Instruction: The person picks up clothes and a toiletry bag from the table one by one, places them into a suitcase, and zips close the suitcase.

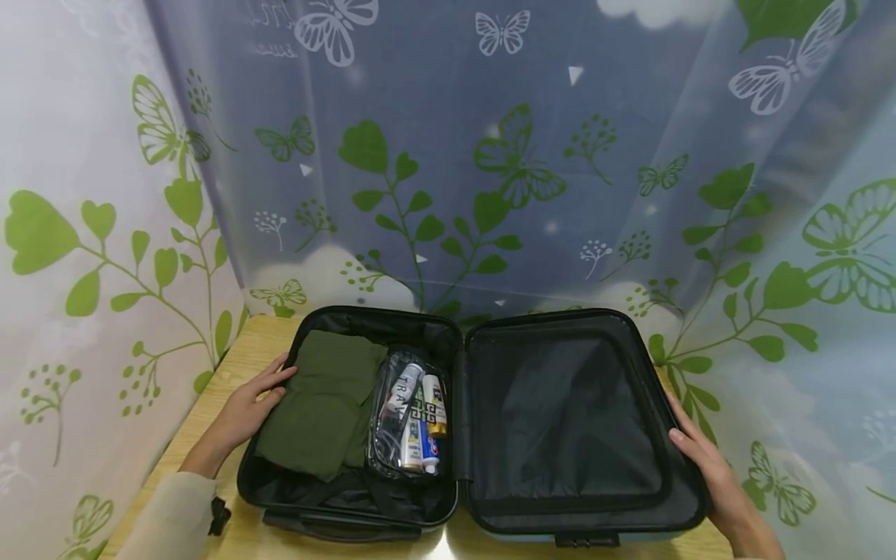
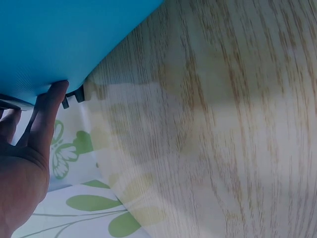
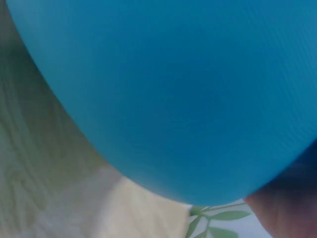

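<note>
An open hard-shell suitcase (image 1: 378, 314) lies flat on a wooden table (image 1: 245, 350). Its left half holds folded green clothing (image 1: 322, 404) and a clear toiletry pouch (image 1: 409, 420) with small tubes and bottles. The right half (image 1: 567, 420) shows only black lining. My left hand (image 1: 269, 385) rests on the case's left rim, its fingers straight and reaching the green clothing. My right hand (image 1: 689, 439) lies along the right rim with its fingers flat. The left wrist view shows my left hand (image 2: 29, 163) with fingers (image 2: 52, 109) against the blue shell (image 2: 59, 34).
Leaf-and-butterfly curtains (image 1: 490, 171) close in the table at the back and on both sides. A black handle (image 1: 343, 525) sticks out at the case's front edge. The right wrist view is filled by the blue shell (image 3: 173, 89) over the wooden table (image 3: 39, 163).
</note>
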Demonstrator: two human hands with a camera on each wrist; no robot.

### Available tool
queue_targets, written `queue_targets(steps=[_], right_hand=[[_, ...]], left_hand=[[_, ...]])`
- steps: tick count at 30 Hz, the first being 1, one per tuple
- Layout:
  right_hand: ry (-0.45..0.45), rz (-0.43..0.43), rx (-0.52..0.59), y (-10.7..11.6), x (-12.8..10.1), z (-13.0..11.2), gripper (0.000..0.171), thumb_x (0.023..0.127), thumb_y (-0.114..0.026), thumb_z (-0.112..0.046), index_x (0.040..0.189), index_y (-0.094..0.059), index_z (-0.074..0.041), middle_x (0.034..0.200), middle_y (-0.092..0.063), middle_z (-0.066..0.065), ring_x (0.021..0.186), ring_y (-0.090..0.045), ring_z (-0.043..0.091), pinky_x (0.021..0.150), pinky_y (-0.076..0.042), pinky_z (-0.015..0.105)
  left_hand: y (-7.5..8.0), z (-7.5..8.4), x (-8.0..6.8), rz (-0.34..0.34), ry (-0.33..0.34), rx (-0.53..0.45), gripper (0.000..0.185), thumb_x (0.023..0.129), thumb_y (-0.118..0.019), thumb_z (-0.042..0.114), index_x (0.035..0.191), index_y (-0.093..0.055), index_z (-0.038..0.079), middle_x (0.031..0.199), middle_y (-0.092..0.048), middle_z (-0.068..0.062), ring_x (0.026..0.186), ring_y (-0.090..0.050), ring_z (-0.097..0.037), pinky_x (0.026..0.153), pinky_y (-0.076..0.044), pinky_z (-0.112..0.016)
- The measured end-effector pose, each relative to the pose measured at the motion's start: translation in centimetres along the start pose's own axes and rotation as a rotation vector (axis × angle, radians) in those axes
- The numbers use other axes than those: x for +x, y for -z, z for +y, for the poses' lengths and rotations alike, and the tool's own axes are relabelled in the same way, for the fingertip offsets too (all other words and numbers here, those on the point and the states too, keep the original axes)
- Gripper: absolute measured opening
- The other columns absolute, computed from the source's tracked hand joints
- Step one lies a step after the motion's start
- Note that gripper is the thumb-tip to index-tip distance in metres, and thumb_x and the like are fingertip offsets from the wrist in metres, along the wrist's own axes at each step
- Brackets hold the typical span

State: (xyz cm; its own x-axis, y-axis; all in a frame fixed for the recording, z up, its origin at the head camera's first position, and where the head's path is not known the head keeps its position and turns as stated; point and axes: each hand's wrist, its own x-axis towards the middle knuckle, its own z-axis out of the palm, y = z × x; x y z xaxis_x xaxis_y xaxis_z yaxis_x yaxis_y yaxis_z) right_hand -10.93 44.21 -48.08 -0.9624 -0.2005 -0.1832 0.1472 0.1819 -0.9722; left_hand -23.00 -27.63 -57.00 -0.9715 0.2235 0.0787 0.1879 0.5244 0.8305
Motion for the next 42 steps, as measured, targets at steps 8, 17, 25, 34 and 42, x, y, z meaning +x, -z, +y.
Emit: queue_targets(steps=[8, 17, 25, 34, 42], right_hand=[[0.078, 0.069, -0.205, -1.0, 0.0, -4.3, 0.066, 0.121, -0.03, -0.029, 0.175, 0.008, -0.035, 0.182, 0.021, 0.003, 0.149, -0.015, -0.02, 0.105, -0.031, 0.002], [0.188, 0.056, -0.445, -2.9, -0.8, -10.0, 0.066, 0.119, -0.038, -0.021, 0.177, -0.009, -0.034, 0.185, 0.01, 0.002, 0.169, 0.012, 0.04, 0.132, -0.02, 0.052], [0.318, 0.074, -0.613, -5.2, -0.7, -13.6, 0.058, 0.117, -0.044, -0.016, 0.174, -0.032, -0.027, 0.185, -0.001, -0.007, 0.17, 0.004, 0.044, 0.106, -0.015, 0.093], [0.512, 0.112, -0.744, -8.5, -0.4, -17.5, 0.055, 0.117, -0.046, -0.013, 0.17, -0.041, -0.028, 0.184, -0.019, 0.001, 0.168, -0.014, 0.003, 0.13, -0.024, 0.045], [0.601, 0.096, -0.775, -12.0, 0.0, -20.2, 0.062, 0.112, -0.056, -0.012, 0.168, -0.043, -0.033, 0.182, -0.026, 0.001, 0.171, -0.011, 0.017, 0.127, -0.016, 0.078]], left_hand=[[0.1, -0.5, 0.0, 0.004, 0.004, -0.009, 0.046, 0.116, -0.053, 0.017, 0.16, -0.053, 0.0, 0.18, -0.026, -0.016, 0.164, -0.021, -0.052, 0.123, -0.026, -0.074], [0.2, -0.3, 0.1, -0.002, 0.005, -0.032, 0.047, 0.117, -0.053, 0.017, 0.16, -0.051, 0.0, 0.181, -0.023, -0.018, 0.165, -0.019, -0.052, 0.125, -0.024, -0.075], [0.1, -0.3, 0.0, 0.006, 0.014, -0.043, 0.046, 0.117, -0.052, 0.016, 0.16, -0.052, -0.001, 0.18, -0.023, -0.018, 0.165, -0.019, -0.052, 0.124, -0.024, -0.075], [0.0, -0.4, -0.1, 0.011, 0.021, -0.065, 0.047, 0.117, -0.053, 0.017, 0.16, -0.052, 0.0, 0.181, -0.023, -0.016, 0.166, -0.017, -0.051, 0.125, -0.024, -0.075], [-0.1, -0.6, -0.1, 0.008, 0.014, -0.076, 0.047, 0.117, -0.053, 0.017, 0.161, -0.052, 0.002, 0.181, -0.024, -0.015, 0.165, -0.018, -0.051, 0.124, -0.025, -0.075]])
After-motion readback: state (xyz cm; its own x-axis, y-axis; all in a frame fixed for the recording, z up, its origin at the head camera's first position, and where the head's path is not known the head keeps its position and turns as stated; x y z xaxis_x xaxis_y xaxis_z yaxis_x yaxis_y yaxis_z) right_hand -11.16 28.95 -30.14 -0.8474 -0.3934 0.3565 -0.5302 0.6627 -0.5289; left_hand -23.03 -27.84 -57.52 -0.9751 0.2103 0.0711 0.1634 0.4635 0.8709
